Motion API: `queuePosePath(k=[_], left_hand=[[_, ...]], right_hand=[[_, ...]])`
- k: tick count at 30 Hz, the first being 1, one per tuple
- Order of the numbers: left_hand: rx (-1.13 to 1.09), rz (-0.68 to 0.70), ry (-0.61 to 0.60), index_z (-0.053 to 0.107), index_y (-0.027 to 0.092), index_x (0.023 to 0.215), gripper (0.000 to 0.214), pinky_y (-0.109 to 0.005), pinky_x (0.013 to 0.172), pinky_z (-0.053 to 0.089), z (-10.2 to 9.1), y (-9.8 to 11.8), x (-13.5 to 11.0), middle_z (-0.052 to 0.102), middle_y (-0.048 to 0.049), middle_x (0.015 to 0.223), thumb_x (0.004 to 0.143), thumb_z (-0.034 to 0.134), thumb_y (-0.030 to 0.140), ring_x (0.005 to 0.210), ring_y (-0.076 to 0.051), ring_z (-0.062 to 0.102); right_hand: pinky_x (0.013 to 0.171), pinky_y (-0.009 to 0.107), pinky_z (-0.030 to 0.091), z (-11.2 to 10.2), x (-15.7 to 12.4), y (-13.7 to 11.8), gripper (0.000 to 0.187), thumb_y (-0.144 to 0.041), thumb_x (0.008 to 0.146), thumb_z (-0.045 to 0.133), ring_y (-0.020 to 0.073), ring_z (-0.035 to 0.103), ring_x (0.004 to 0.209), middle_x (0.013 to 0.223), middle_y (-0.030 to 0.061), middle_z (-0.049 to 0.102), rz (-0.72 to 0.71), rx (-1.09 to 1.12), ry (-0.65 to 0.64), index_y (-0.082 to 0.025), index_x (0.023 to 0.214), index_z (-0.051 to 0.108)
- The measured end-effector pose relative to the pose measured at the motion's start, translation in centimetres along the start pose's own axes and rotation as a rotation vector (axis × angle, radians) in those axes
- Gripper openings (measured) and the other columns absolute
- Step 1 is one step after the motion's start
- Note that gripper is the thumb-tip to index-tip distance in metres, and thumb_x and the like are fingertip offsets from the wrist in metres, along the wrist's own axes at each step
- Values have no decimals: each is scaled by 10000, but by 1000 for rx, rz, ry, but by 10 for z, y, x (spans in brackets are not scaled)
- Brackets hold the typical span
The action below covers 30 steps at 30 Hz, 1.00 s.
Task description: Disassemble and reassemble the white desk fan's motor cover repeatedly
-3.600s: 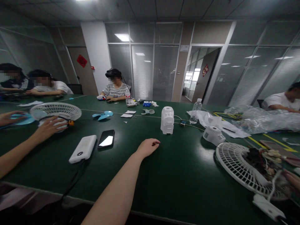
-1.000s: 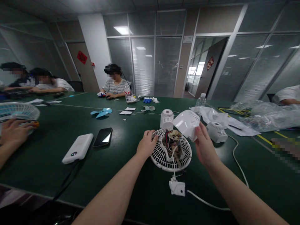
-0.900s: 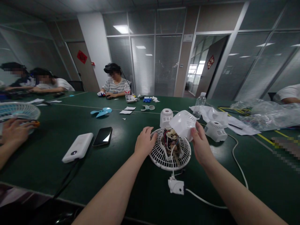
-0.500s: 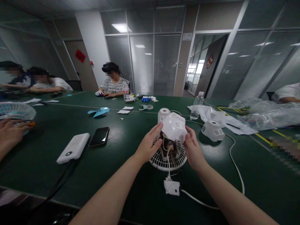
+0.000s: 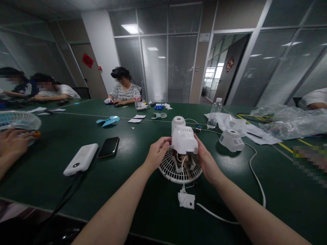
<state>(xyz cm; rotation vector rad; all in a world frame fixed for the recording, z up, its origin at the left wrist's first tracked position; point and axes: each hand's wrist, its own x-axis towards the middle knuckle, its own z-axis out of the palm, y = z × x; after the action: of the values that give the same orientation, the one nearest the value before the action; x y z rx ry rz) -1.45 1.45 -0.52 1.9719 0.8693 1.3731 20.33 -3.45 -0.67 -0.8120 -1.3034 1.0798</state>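
A white fan grille lies flat on the green table in front of me, with a bare motor and its wires standing on it. Over the motor sits a white vented motor cover. My left hand grips the cover's left side. My right hand holds its right side. A white switch box on a white cord lies just in front of the grille.
A white power bank and a black phone lie to the left. A second cover, a white fan base, a water bottle and plastic wrap are beyond. Other people work at the table; a neighbour's hand rests beside another grille.
The grille with its motor came from the right to in front of me. My right hand brought the white cover from above right down onto the motor, and my left hand joined it.
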Motion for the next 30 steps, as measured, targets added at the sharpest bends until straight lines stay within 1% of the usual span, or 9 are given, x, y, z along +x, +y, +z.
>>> queuePosePath(k=[2,4,7,11,15,19,22,27,30], left_hand=[[12,-26,18,610,181,1120,353,-340,862,518,0,0,0,687,-61,1019,930,455,435,941,-211,654],[17,-40,19,604,185,1113,336,-333,841,522,0,1,0,681,-56,1000,922,464,424,913,-205,652],[8,-50,-1,591,188,1113,330,-328,826,526,1,2,0,669,-64,1046,910,474,420,923,-206,647],[-8,-50,-63,543,194,1178,362,-339,813,533,2,2,-2,651,-77,1094,894,505,415,934,-210,642],[17,-23,-147,454,222,1294,508,-383,891,514,3,4,-4,583,-95,1254,849,583,429,1062,-241,600],[101,16,-198,331,243,1413,768,-469,1030,421,4,8,-5,457,-120,1416,767,686,458,1240,-301,490],[111,45,-233,257,246,1462,912,-501,1103,335,6,8,-6,373,-130,1482,719,734,471,1330,-329,397],[82,10,-277,158,220,1502,1009,-529,1135,270,7,1,-6,300,-154,1526,719,727,502,1379,-352,329],[62,13,-298,173,222,1501,986,-528,1141,256,7,1,-5,322,-145,1521,729,714,513,1384,-343,326]], right_hand=[[1176,454,231,2,-3,-5,551,-506,905,512,224,327,1405,1505,-22,397,-15,-44,-7,-329,1415,400],[1158,450,270,5,-6,-11,547,-490,901,526,234,351,1391,1483,0,433,-46,-97,-11,-314,1407,415],[1115,451,339,9,-10,-16,540,-487,898,527,253,377,1372,1469,22,450,-79,-154,-4,-298,1394,427],[1081,454,370,10,-10,-14,494,-468,909,516,260,455,1304,1428,42,488,-107,-178,-3,-296,1365,439],[1062,454,382,7,-10,-10,485,-444,921,503,252,480,1263,1401,52,496,-119,-200,7,-300,1375,410],[1076,460,367,6,-10,-7,534,-451,910,518,255,466,1272,1425,56,461,-126,-237,10,-297,1400,372],[1112,470,326,7,-9,-5,608,-439,884,568,262,430,1316,1479,52,402,-116,-269,-11,-306,1427,329],[1155,454,270,9,-6,-6,658,-417,890,566,239,379,1370,1507,53,373,-96,-285,-77,-300,1460,260],[1166,456,248,10,-6,-8,667,-423,890,564,239,358,1385,1514,50,365,-97,-315,-91,-299,1466,253]])
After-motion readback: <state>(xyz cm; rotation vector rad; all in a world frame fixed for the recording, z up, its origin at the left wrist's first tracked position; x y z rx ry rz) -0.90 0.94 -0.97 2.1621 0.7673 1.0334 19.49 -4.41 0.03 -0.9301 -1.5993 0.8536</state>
